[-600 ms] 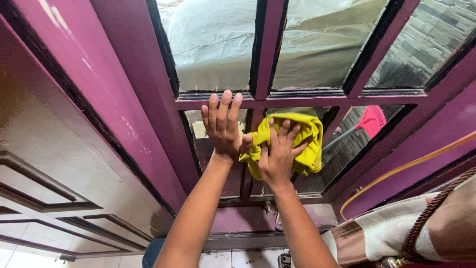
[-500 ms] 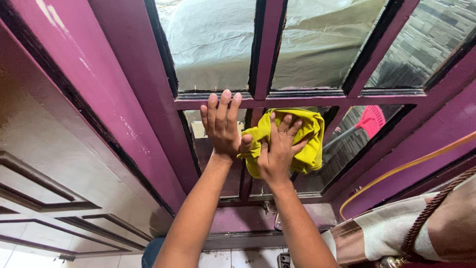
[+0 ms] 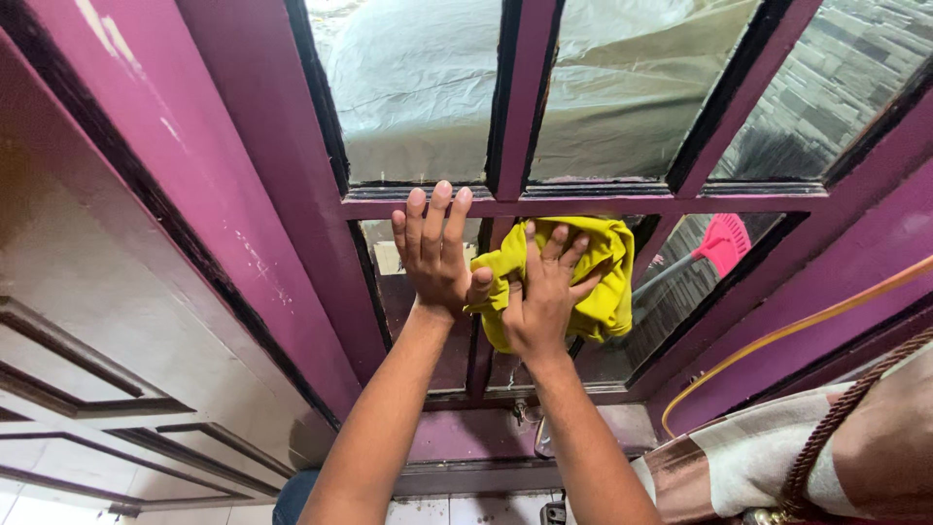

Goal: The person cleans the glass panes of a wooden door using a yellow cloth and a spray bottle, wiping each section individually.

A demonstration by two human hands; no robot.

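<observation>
My right hand (image 3: 540,292) presses a crumpled yellow cloth (image 3: 601,272) flat against a lower glass pane (image 3: 671,301) of a purple-framed window (image 3: 583,206). Its fingers are spread over the cloth. My left hand (image 3: 433,251) lies flat with fingers together on the neighbouring lower pane, just left of the vertical bar between the panes, its thumb touching the cloth's edge. The fingertips of the left hand reach the horizontal crossbar.
Behind the glass lie a pale covered shape (image 3: 437,87), a pink brush head on a handle (image 3: 723,243) and grey tiling (image 3: 836,87). A striped curtain with a braided rope tie (image 3: 836,428) hangs at the right, an orange cord (image 3: 777,340) beside it. A panelled door (image 3: 87,389) stands left.
My right hand and the yellow cloth have shifted slightly upward on the pane. My left hand has stayed flat in about the same place.
</observation>
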